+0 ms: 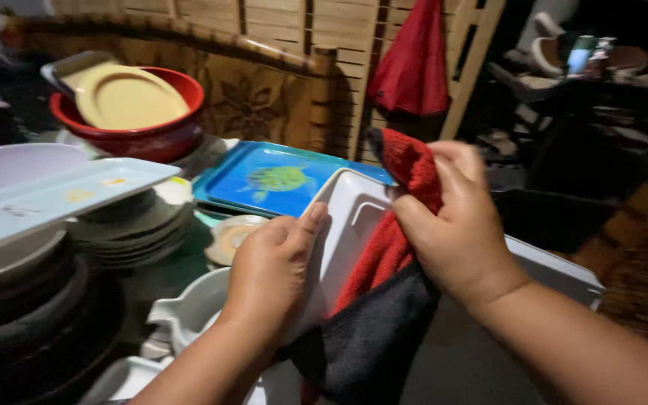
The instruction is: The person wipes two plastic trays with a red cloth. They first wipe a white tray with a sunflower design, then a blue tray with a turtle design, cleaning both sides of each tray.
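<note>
The white rectangular ceramic dish is sitting tilted at the centre of the frame, its hollow side facing the camera, held between both hands. The left hand is gripping the dish's near rim, thumb lying along the edge and fingers wrapped behind it. The right hand is pressing a red and black cloth against the dish, fingers closed around the cloth's red upper part, while the dark lower part is hanging down toward the bottom centre of the frame.

Behind the dish, a blue rectangular tray with a green turtle picture is lying flat at the middle of the frame. At the upper left, a red round bowl is holding a pale yellow plate. A long pale rectangular platter is resting across a stack of round plates at the left. More white dishes are lying below the left hand. A red cloth is hanging at the upper centre.
</note>
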